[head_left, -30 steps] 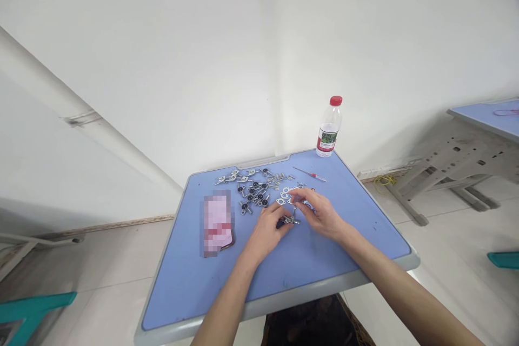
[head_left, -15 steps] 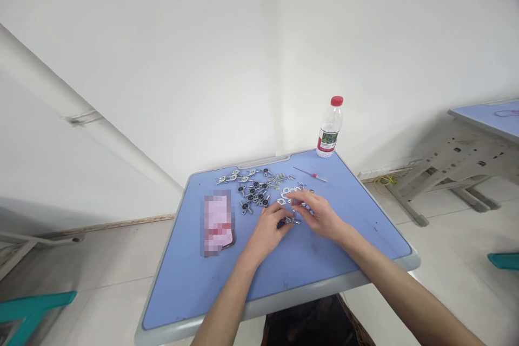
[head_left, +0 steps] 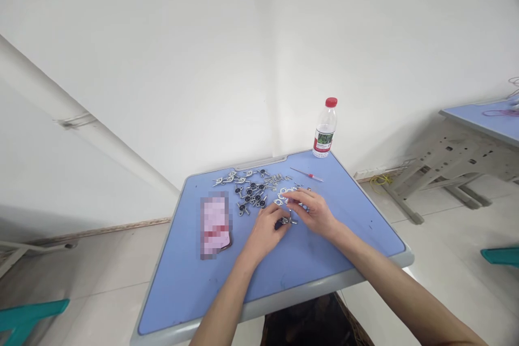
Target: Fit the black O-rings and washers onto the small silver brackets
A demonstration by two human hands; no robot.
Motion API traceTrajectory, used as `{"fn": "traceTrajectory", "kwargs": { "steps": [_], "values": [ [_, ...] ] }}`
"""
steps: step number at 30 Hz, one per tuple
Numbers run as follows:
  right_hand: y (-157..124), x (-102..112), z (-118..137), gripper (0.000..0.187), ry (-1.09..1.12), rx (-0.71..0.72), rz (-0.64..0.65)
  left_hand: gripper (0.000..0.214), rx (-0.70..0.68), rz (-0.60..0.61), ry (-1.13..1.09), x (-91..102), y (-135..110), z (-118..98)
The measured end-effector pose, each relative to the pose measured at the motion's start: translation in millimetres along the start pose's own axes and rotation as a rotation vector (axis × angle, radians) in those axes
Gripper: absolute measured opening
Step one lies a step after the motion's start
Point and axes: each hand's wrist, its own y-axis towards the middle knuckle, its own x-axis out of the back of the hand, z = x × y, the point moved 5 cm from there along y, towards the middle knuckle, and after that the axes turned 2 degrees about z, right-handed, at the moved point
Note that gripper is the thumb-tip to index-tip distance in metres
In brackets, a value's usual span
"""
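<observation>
Key relation for us: our left hand point(head_left: 265, 227) has the small silvery metal fitting with a short stem point(head_left: 292, 221) between thumb and fingers, low over the near-middle of the blue, grey-edged bench point(head_left: 182, 292); it looks pinned there, though we can't confirm bench contact under the fingers. Left is the nearer hand, actually touching; the fitting sits at its fingertips, on their right side. Our right hand point(head_left: 318, 213) is just beyond and above, coming in from the right, so from its fingertips the fitting lies below and slightly nearer us. Stem's long axis runs roughly sideways across the bench, free end to the right; a thin upright sliver shows between fitting and right fingertips, too small for us to call. Right thumb and forefinger are drawn close together; can't tell if they pinch anything. Look of the fitting: shiny grey metal, dark patch on the left, mostly masked by our left fingers, so outline is unclear. Just past the hands we have flat pale oval plates with a centre hole point(head_left: 278, 202); left of those, a cluster of silvery fittings with round black centres point(head_left: 242, 207), stems pointing various ways, which gives us a likely match for the held one.
</observation>
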Motion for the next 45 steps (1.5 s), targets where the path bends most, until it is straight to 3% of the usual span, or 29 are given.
{"fn": "traceTrajectory", "kwargs": {
  "steps": [5, 10, 21, 28, 34, 40, 45],
  "values": [
    [-1, -2, -5, 0.012, -0.117, -0.029, -0.069, 0.014, -0.008, 0.011, 0.033, -1.1, 1, -2],
    [-3, -3, -5, 0.014, -0.122, -0.013, -0.093, 0.015, -0.043, 0.002, 0.06, 0.0, 1, -6],
    [1, 2, 2, 0.037, -0.01, 0.029, 0.12, 0.012, -0.044, -0.011, 0.056, -0.5, 2, -3],
    [3, -2, -9, 0.018, -0.09, 0.001, -0.005, 0.012, -0.038, 0.008, 0.047, -0.9, 1, -2],
    [8, 0, -10, 0.016, -0.183, -0.001, -0.001, 0.013, -0.034, 0.018, 0.044, -0.9, 1, -1],
    [8, -2, 1, 0.034, 0.112, 0.011, 0.13, 0.012, -0.045, 0.007, 0.027, 0.2, 2, -2],
    [8, -5, -5, 0.02, 0.077, -0.035, 0.012, 0.011, -0.04, 0.002, 0.028, -0.4, 1, -2]
  ]
}}
